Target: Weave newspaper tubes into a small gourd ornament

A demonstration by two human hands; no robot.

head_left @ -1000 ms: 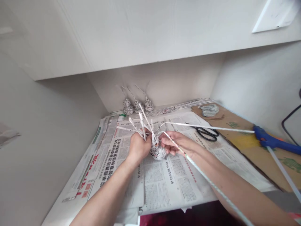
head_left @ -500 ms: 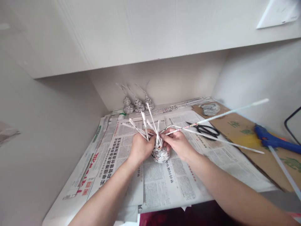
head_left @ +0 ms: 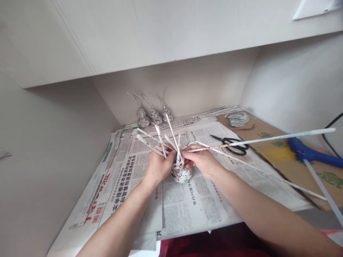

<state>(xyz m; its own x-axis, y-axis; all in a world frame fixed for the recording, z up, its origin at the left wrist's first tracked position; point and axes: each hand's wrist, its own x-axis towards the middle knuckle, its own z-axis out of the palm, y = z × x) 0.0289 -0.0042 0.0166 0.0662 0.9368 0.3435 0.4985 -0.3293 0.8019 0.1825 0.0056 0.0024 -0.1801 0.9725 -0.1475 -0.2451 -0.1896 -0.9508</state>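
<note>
Between my two hands stands a small gourd shape woven from rolled newspaper [head_left: 182, 175], its rounded base low and its narrow neck at my fingers. My left hand [head_left: 158, 165] is closed round the left side of the neck, thumb pressed against it. Several paper strips [head_left: 158, 135] fan upward from the top. On the right side, my right hand [head_left: 202, 160] pinches a long rolled paper tube [head_left: 257, 140] close to the neck; it points off to the right. A second long tube [head_left: 268, 172] slants down over my right wrist area. The fingertips are partly hidden.
Newspaper sheets [head_left: 182, 210] cover the work surface. Three finished-looking woven gourds [head_left: 154, 117] stand at the back beside a bundle of paper tubes [head_left: 203, 117]. Black scissors [head_left: 233, 145] lie to the right, with a grey cloth-like lump [head_left: 238, 119] and a blue glue gun [head_left: 311, 151] on cardboard.
The two long tubes have swung, their free ends now reaching farther right, the lower one dropping. My hands stay at the gourd's neck. The whole view has shifted slightly.
</note>
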